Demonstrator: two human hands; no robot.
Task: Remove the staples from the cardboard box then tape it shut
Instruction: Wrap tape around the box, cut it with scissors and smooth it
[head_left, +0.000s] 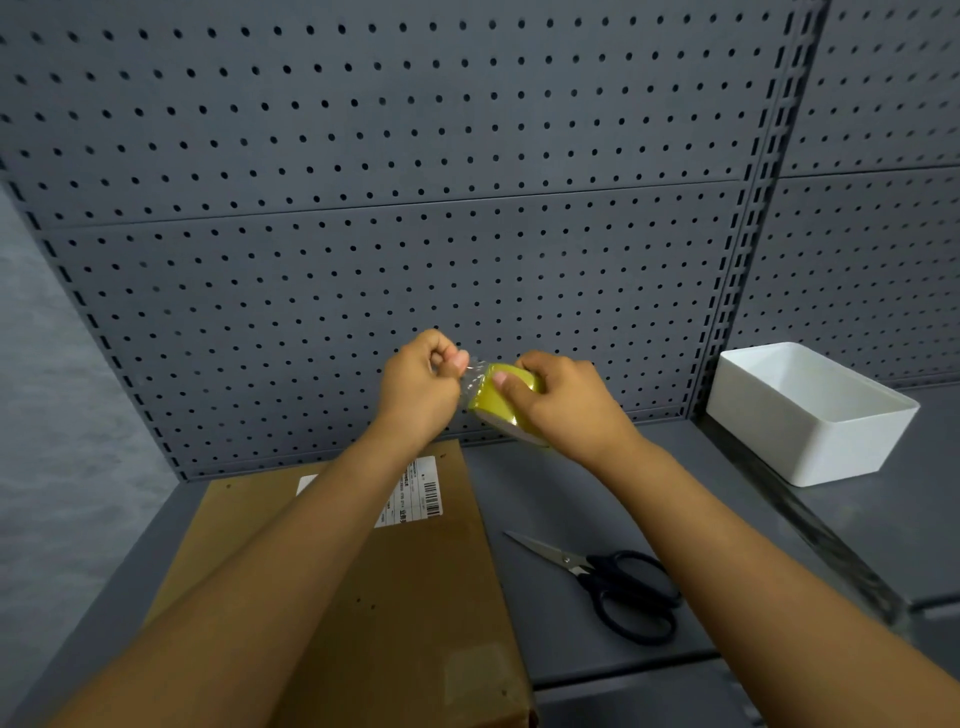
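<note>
Nearest the camera, the cardboard box (363, 597) lies closed and flat on the grey desk (597, 649), under the left forearm, its shipping label (415, 491) at the far end. Small holes are seen in its top; no staples can be made out. Black-handled scissors (608, 582) rest on the desk just beside the box, to its right. Farther off, above the desk, a yellow tape roll (496, 397) is gripped by the right hand (561, 400), fingers curled round it, while the clear free end is pinched by the left hand (415, 384). The step is judged to be pulling tape free. The film could fold onto itself or tear if it is pulled crookedly. Beyond, at the right, a white bin (810, 415) stands before the pegboard (415, 182); nothing is seen in the part of its inside that shows.
</note>
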